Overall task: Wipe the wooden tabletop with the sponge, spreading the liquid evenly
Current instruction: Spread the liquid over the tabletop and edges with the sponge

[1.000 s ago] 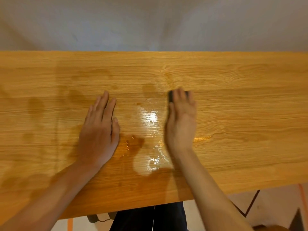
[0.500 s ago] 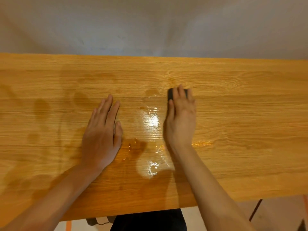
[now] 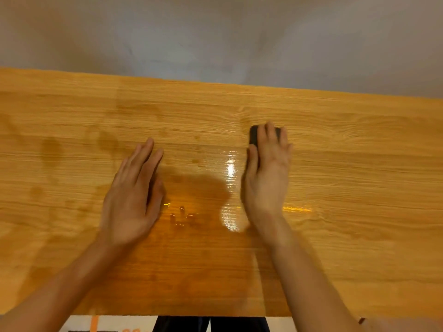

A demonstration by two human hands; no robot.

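A pale grey wall (image 3: 215,37) fills the view beyond the far edge of the wood. Nearest the viewer, below the near edge, dark trouser legs (image 3: 211,324) show — beside them a light floor (image 3: 79,324) with an orange stripe (image 3: 94,324).

My table (image 3: 359,164) is warm honey-yellow wood with thin brown lines running side to side, and a swirly knot pattern near the far middle. The wet part (image 3: 199,195) between my hands is a darker orange-brown (like tea), with bright white shiny spots where light hits it. More faint brown blotches (image 3: 51,147) show on my left side of the wood. The sponge (image 3: 254,137) under my right hand (image 3: 267,178) is black. The wall (image 3: 215,39) behind the table is plain grey-white with soft shadows. Down by the near edge I see dark navy cloth (image 3: 211,325) and a white floor (image 3: 110,324) with orange marks.
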